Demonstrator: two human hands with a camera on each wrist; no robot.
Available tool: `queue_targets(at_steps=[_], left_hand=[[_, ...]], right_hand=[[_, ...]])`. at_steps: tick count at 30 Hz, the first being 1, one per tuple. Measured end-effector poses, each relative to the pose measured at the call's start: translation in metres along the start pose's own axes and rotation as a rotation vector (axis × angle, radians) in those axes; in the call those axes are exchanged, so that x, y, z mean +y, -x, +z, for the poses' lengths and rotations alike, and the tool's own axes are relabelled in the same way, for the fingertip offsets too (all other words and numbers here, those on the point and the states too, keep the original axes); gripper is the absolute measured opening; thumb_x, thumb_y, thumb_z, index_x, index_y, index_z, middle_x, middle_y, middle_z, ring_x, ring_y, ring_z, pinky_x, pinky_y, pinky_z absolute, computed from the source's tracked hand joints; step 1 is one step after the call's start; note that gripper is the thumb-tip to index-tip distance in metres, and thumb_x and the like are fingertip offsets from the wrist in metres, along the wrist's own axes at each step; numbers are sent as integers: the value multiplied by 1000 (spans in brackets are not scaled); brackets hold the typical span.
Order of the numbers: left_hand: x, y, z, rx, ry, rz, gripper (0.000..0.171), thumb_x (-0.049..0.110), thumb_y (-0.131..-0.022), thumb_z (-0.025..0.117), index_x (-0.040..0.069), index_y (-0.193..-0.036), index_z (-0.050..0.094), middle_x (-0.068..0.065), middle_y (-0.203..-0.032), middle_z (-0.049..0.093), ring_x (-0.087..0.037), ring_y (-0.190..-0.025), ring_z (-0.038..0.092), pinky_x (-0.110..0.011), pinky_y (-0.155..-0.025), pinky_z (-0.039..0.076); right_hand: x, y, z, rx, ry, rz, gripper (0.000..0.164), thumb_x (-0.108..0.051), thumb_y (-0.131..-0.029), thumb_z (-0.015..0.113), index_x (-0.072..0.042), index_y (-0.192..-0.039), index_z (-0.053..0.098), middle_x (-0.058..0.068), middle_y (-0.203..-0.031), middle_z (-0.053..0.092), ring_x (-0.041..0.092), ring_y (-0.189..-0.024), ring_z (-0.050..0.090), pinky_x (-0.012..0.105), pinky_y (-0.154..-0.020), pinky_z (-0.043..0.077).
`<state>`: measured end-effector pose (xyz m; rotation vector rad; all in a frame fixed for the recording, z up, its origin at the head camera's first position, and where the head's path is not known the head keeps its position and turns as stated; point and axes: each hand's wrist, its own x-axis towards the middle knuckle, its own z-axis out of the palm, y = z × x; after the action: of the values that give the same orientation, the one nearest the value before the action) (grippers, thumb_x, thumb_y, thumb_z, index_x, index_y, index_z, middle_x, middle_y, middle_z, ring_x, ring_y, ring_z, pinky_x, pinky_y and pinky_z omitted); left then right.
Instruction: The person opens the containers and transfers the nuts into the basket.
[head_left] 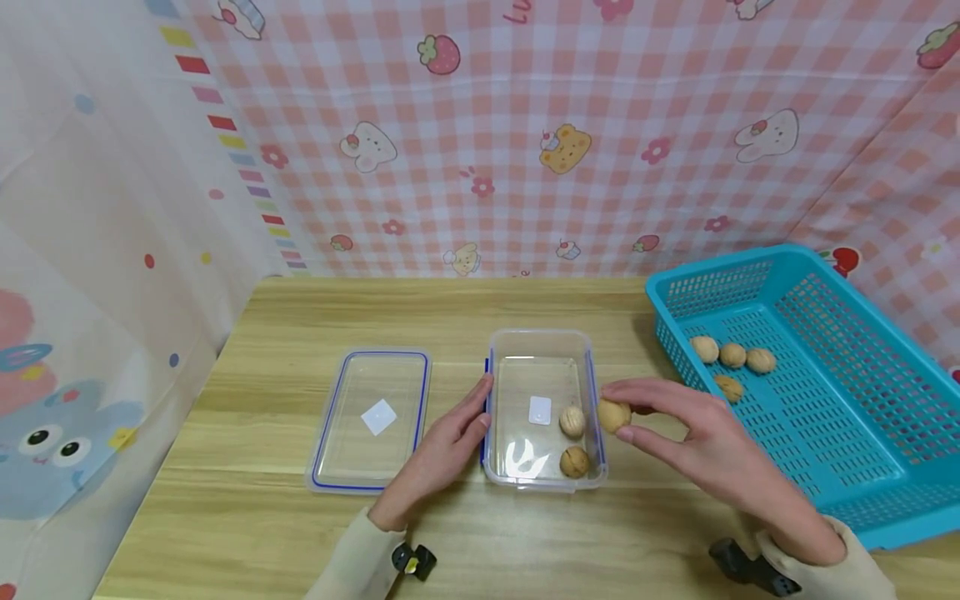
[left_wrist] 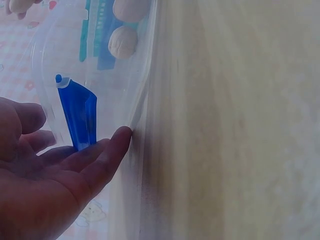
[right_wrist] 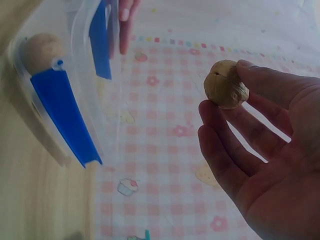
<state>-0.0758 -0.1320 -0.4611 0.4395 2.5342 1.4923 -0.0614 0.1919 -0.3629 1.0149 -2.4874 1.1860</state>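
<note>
A walnut (head_left: 614, 414) is pinched between the thumb and fingers of my right hand (head_left: 693, 429), beside the right wall of a clear plastic box (head_left: 536, 342). The right wrist view shows the same walnut (right_wrist: 225, 85) held at the fingertips, higher than the box's blue latch (right_wrist: 67, 117). My left hand (head_left: 450, 437) rests against the box's left side with fairly straight fingers, close to another blue latch (left_wrist: 80, 115). Inside the box, two walnuts lie along the right side, one walnut (head_left: 572, 422) behind the other walnut (head_left: 574, 462).
Left of the box lies its clear lid (head_left: 367, 450) with a blue seal. A turquoise basket (head_left: 847, 458) stands at the right, holding several walnuts (head_left: 732, 355) near its left side. A checked cloth (head_left: 487, 142) hangs behind the wooden table (head_left: 247, 433).
</note>
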Motion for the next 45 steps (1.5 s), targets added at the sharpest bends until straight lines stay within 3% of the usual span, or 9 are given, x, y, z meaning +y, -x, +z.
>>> queue_targets(at_steps=[5, 15, 22, 24, 29, 35, 40, 45], left_hand=[[0, 0, 0, -5, -4, -11, 52, 19, -113, 43, 15, -163, 30, -3, -170, 25, -18, -155, 23, -42, -126, 22], [-1, 0, 0, 5, -4, 3, 52, 18, -113, 44, 14, -163, 31, -5, -169, 25, -23, -155, 24, -45, -126, 23], [-3, -1, 0, 0, -11, 12, 52, 21, -113, 43, 13, -163, 30, -5, -169, 26, -24, -155, 25, -44, -126, 22], [-3, -1, 0, 0, -10, 18, 52, 21, -113, 43, 13, -163, 30, -6, -169, 26, -25, -155, 25, -44, -126, 22], [-2, -1, 0, 2, -3, 15, 52, 21, -113, 44, 13, -163, 31, -6, -169, 26, -23, -155, 25, -44, -126, 23], [-2, -1, 0, 7, -1, 14, 52, 20, -113, 44, 12, -162, 31, -6, -169, 26, -24, -155, 25, -44, -126, 23], [-2, -1, 0, 7, -3, 13, 52, 20, -113, 44, 13, -162, 31, -6, -169, 26, -22, -155, 25, -44, -126, 23], [-2, -1, 0, 4, -8, 16, 52, 19, -113, 44, 12, -162, 31, -6, -169, 26, -24, -155, 25, -44, -126, 23]], right_hand=[[-1, 4, -12, 13, 45, 28, 56, 5, -78, 86, -16, -129, 72, -4, -128, 71, 4, -119, 63, 9, -93, 48], [1, 14, -37, 60, 64, 35, 65, 14, -74, 85, -13, -131, 71, -2, -127, 71, 0, -108, 66, 10, -82, 53], [0, 22, -53, 95, 123, 128, 64, 13, -75, 85, -15, -131, 72, -13, -127, 70, -4, -112, 64, 6, -88, 50], [0, 23, -59, 103, 134, 142, 65, 13, -75, 85, -16, -131, 72, -11, -126, 71, -5, -113, 63, 7, -96, 47], [1, 27, -73, 110, 149, 185, 62, 12, -77, 84, -15, -132, 72, -6, -129, 71, -5, -123, 58, 5, -100, 42], [7, 32, -87, 124, 137, 225, 59, 13, -81, 81, -12, -133, 71, -3, -131, 70, -5, -108, 66, 5, -85, 50], [21, 36, -97, 131, 110, 285, 52, 12, -85, 77, -10, -132, 71, -14, -123, 69, -9, -101, 66, 4, -80, 50], [36, 39, -109, 123, 149, 348, 45, 6, -89, 77, -11, -131, 72, -24, -117, 67, -16, -97, 63, 2, -75, 49]])
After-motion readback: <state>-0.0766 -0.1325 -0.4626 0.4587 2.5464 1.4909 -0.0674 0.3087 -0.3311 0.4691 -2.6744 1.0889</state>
